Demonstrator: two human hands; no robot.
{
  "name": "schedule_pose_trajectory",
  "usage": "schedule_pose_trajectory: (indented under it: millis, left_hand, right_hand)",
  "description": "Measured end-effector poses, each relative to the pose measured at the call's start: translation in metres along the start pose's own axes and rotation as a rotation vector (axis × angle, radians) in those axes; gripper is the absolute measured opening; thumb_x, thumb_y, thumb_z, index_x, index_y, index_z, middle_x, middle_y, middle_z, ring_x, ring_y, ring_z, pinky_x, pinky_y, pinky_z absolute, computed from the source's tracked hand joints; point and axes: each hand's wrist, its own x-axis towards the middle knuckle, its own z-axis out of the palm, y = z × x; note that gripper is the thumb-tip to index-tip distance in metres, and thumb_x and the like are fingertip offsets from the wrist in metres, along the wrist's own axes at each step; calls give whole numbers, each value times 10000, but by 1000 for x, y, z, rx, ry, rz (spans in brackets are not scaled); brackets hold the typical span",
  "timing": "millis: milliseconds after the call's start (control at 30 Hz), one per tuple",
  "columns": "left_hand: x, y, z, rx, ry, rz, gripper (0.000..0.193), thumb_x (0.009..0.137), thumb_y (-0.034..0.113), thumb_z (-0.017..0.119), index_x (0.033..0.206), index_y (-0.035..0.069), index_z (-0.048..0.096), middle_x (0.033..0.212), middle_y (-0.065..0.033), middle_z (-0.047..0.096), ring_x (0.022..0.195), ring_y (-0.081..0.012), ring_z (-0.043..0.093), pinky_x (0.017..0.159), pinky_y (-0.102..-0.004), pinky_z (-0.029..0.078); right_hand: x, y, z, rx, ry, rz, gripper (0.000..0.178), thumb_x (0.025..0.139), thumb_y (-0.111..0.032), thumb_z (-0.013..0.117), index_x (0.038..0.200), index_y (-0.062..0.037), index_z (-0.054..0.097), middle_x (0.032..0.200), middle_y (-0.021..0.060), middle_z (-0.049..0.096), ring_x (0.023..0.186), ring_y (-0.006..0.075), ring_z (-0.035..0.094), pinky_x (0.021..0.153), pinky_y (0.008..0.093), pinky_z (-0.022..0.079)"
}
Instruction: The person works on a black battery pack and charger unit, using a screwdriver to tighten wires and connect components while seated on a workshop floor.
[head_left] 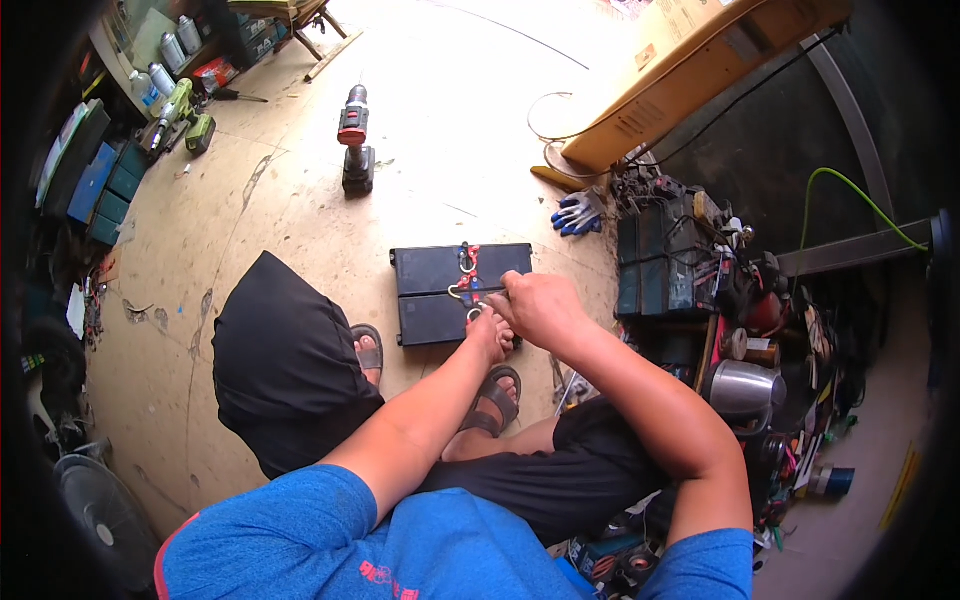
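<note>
On the floor before me lie two flat black cases side by side, a far one and a near one. Down their middle runs a row of red connectors with short looped wires, some yellowish. My left hand is closed at the near case's connectors, its fingers bent in. Just right of it and above the cases, my right hand is pinched, fingertips close to the left hand's. Whatever either hand grips is too small and covered to make out.
A red and black cordless drill stands beyond the cases; a green power tool lies far left. Blue-white gloves, teal drawers and cluttered tools crowd the right. A long cardboard box leans behind. A fan sits lower left.
</note>
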Motion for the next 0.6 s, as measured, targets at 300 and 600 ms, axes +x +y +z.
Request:
schedule_pose_trajectory:
  millis: [300, 600]
  left_hand:
    - [-4, -1, 5, -33, -1, 6, 554, 1072, 621, 287, 796, 183, 485, 591, 69, 389, 447, -96, 286, 431, -253, 203]
    - [-5, 2, 2, -18, 33, 7, 584, 1081, 592, 308, 1017, 111, 632, 712, 28, 559, 487, -91, 343, 432, -245, 244]
  right_hand:
    - [-3, 4, 5, 8, 10, 80, 414, 953, -397, 650, 1080, -4, 654, 1069, 217, 704, 936, 355, 706, 772, 457, 553]
    - [3, 12, 13, 116, 132, 62, 301, 921, -293, 700, 959, 5, 678, 905, 215, 716, 857, 404, 694, 753, 475, 558]
